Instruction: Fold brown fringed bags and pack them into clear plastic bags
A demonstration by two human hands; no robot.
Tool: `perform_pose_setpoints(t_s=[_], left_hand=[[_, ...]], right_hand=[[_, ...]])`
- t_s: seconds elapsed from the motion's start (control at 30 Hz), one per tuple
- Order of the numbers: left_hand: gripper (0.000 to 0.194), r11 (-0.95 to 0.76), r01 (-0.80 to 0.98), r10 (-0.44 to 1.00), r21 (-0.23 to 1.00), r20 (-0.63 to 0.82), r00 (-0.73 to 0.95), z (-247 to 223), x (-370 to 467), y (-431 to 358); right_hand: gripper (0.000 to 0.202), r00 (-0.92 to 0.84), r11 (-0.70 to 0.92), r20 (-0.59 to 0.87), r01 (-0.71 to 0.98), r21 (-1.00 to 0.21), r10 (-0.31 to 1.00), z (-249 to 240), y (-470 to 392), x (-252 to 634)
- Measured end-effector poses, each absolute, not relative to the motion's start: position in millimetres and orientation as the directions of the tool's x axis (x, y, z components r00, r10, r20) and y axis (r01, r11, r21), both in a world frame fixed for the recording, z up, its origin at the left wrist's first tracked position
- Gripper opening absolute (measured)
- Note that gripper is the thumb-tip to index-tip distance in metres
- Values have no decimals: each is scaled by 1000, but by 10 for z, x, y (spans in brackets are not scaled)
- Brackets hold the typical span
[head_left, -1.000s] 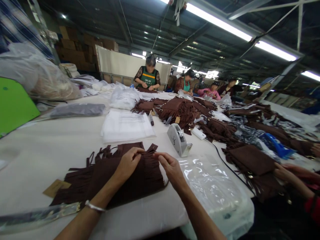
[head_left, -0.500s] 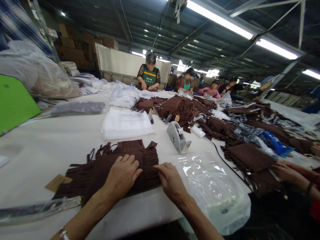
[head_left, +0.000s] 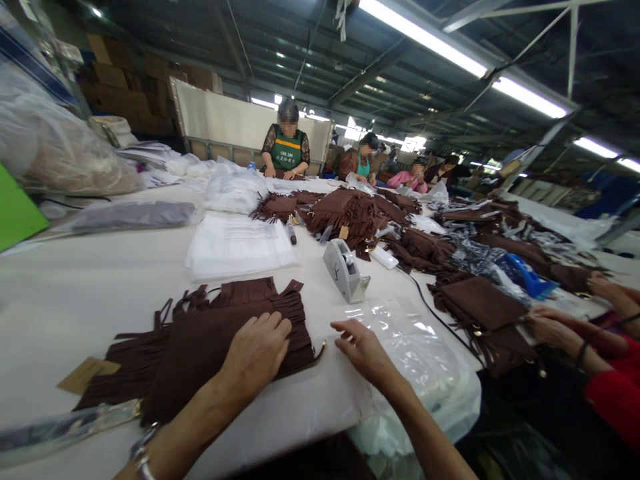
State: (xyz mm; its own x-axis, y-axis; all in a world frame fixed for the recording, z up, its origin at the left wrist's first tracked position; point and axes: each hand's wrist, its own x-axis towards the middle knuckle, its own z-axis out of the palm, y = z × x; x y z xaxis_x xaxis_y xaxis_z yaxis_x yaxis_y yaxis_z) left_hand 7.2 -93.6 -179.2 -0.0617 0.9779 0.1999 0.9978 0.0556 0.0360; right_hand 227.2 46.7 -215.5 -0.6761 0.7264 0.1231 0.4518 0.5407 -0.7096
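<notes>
The bench (head_left: 125,267) is spread beneath it all, and on it the fringed brown bag (head_left: 200,340) is seen, laid flat to the near left of the tape dispenser (head_left: 343,270). Soft and light, it can be judged from the suede-like cloth; limp rather than stiff, hardly slippery, not easily broken. It is best lifted by the broad body at two opposite edges, since strands may be tugged or tangled if only the fringe (head_left: 297,313) is pinched. And the left grip (head_left: 257,347)? It is rested palm down on the body, fingers loosely bent; whether any cloth is pinched underneath cannot be told. The right grip (head_left: 363,350) is held clear of the bag, on the dispenser's near side, fingers parted, nothing caught between them.

Now, what is hidden: the bag's underside is not shown, and part of its near edge is covered by the left forearm. Far to the dispenser's near left, a wrapped strip (head_left: 65,427) is cut off and blurred; nearby, no print can be read on the paper tag (head_left: 89,375).
</notes>
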Motion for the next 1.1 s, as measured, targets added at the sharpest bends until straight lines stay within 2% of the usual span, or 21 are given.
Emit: perform_pose_setpoints(t_s=[0.07, 0.13, 0.23, 0.33, 0.47, 0.6, 0.7, 0.8, 0.97, 1.1], left_hand=[[14, 24, 999, 984, 44, 173, -31, -1856, 108, -889], [16, 48, 998, 987, 42, 149, -54, -1927, 113, -848], [13, 69, 996, 986, 53, 146, -76, -1999, 79, -823], [11, 71, 995, 985, 65, 150, -80, -2023, 47, -828], [11, 77, 992, 987, 99, 134, -90, -2021, 26, -826], [10, 65, 989, 990, 131, 120, -81, -2014, 8, -817], [10, 59, 989, 991, 138, 110, -74, -2017, -1, -814], [10, 57, 988, 992, 142, 99, -72, -2023, -3, -809], [11, 64, 986, 993, 151, 91, -78, -2015, -9, -797], [10, 74, 982, 994, 172, 72, -87, -1996, -2, -814]], right_hand=[[43, -751, 627, 138, 419, -657, 646, -2228, 409, 2189], [36, -787, 655, 119, 409, -635, 606, -2258, 382, 2109], [20, -778, 573, 37, 428, -699, 627, -2236, 431, 2078], [19, -764, 474, -33, 433, -767, 645, -2211, 541, 2117], [19, -731, 233, -207, 451, -861, 650, -2258, 664, 2142], [22, -695, -72, -404, 454, -888, 595, -2292, 718, 2149], [32, -686, -216, -464, 420, -882, 560, -2262, 719, 2176], [36, -680, -294, -489, 391, -872, 547, -2226, 702, 2211], [35, -660, -277, -476, 390, -878, 581, -2221, 689, 2217], [29, -598, -86, -346, 419, -904, 723, -2236, 745, 2040]])
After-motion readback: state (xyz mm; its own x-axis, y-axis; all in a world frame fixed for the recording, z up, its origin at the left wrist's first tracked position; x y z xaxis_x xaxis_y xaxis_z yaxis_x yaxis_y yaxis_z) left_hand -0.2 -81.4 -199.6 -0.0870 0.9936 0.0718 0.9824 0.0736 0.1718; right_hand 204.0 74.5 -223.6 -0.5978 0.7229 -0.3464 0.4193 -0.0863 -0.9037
